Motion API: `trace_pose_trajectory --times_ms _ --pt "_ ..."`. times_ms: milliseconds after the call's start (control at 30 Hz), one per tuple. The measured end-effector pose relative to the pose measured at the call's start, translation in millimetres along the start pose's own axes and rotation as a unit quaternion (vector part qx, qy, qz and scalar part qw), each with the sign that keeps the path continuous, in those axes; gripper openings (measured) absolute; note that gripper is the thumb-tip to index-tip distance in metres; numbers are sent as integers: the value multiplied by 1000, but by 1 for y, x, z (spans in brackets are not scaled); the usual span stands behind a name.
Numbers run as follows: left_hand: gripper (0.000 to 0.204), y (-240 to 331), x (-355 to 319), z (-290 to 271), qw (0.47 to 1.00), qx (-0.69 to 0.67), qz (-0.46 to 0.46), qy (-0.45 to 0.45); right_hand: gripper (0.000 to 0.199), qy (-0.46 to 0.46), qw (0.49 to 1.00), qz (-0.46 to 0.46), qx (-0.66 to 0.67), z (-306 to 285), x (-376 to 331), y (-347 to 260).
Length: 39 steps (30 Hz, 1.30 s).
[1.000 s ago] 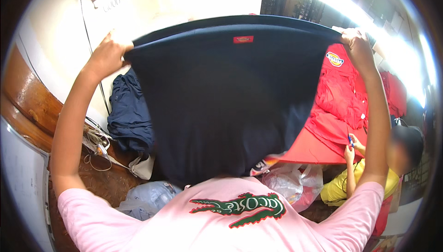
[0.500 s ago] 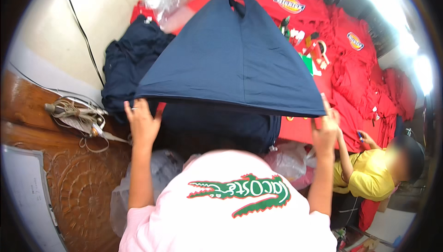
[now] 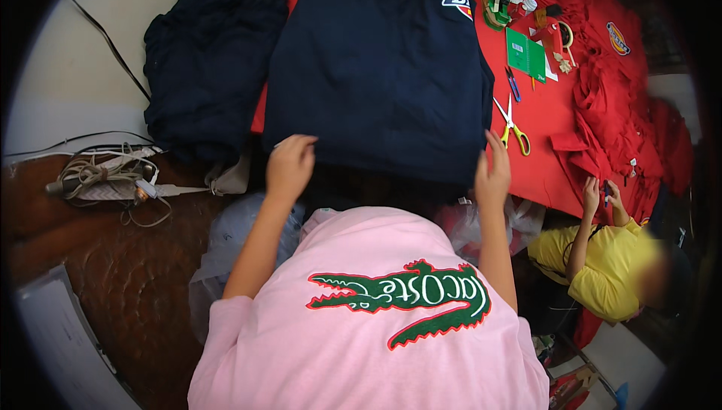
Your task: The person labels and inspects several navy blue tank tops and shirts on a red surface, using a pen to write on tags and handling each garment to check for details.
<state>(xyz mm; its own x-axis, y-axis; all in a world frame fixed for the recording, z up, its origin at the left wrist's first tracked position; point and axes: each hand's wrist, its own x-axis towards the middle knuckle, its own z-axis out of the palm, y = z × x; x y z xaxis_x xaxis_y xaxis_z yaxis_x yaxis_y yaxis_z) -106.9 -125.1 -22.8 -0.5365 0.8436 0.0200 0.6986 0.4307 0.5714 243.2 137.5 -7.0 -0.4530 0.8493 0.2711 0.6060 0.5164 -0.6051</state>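
Observation:
A dark navy shirt lies spread on the stack in front of me, its hem toward me and a colourful logo patch near its far right corner. By the hem's left end is my left hand, fingertips at the cloth and thumb apart from the fingers. My right hand stands upright at the right edge of the hem, fingers extended and thumb apart. Neither hand grips the cloth. What lies under the shirt is mostly hidden.
Another pile of navy garments lies to the left. On the red table, right, are yellow-handled scissors, thread snips, a green notebook and red garments. A person in yellow works at right. Bundled cables hang left.
The shirt, held up by its hem and billowing, has come down flat. Both hands have let go of the hem and moved closer together. Scissors and notebook now show.

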Motion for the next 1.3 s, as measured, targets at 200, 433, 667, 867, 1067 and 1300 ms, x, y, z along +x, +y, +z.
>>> trace_pose_trajectory --times_ms 200,433,667,867,1067,1300 --pt "61 61 115 94 965 63 253 6 56 -125 963 -224 83 141 79 -104" --pt "82 -39 148 50 970 206 105 69 82 -94 973 -48 -205 125 92 -2" --pt "81 -43 149 49 975 196 92 56 72 -55 967 -39 -245 121 80 28" --pt "77 -75 123 43 983 129 -12 133 64 -35 973 -11 -227 110 51 38" --pt "49 -102 26 32 964 -41 -168 203 60 -27 980 43 -190 97 10 45" --pt "18 -92 5 7 943 -84 -182 267 78 8 976 10 -219 98 25 -1"
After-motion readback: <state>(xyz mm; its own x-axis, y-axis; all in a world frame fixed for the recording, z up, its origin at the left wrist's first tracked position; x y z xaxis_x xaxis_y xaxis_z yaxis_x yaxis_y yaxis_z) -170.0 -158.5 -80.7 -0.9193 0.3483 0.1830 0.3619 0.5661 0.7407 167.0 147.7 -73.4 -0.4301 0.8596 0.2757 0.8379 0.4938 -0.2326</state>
